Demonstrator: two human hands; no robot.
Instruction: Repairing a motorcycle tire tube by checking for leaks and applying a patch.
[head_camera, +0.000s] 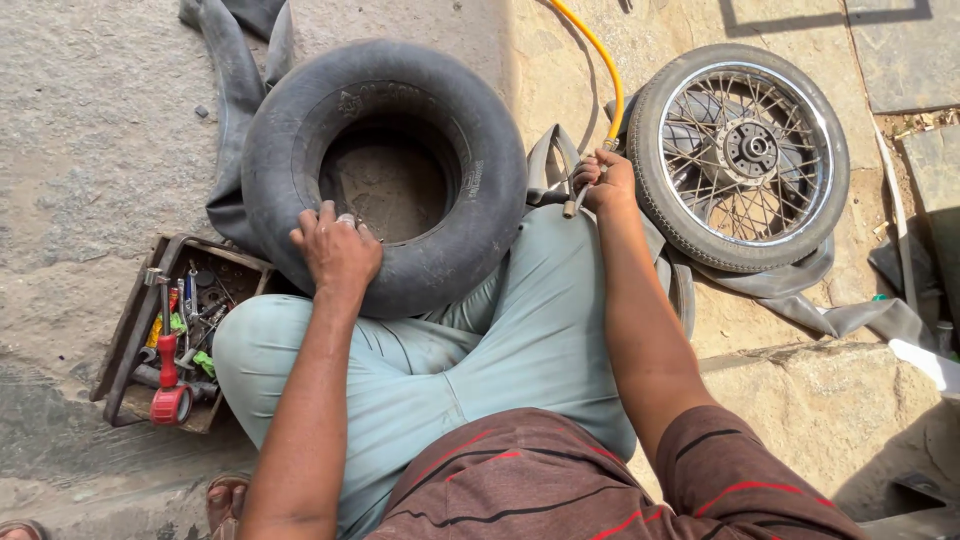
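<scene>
A big black tyre (300, 130) lies flat on the ground against my bent knees. My left hand (335, 248) rests on its near inner rim, fingers curled over the edge. My right hand (605, 182) is closed around the metal nozzle (572, 203) of a yellow air hose (610, 80), just right of the tyre. A limp black inner tube (548, 165) lies beside that hand. I sit cross-legged in pale green trousers.
A spoked motorcycle wheel with tyre (742, 155) lies to the right on more loose rubber tube (830, 315). A wooden tool box (170, 335) with spanners and a red tool stands at my left knee. Another inner tube (235, 90) lies behind the big tyre. Stone ground all around.
</scene>
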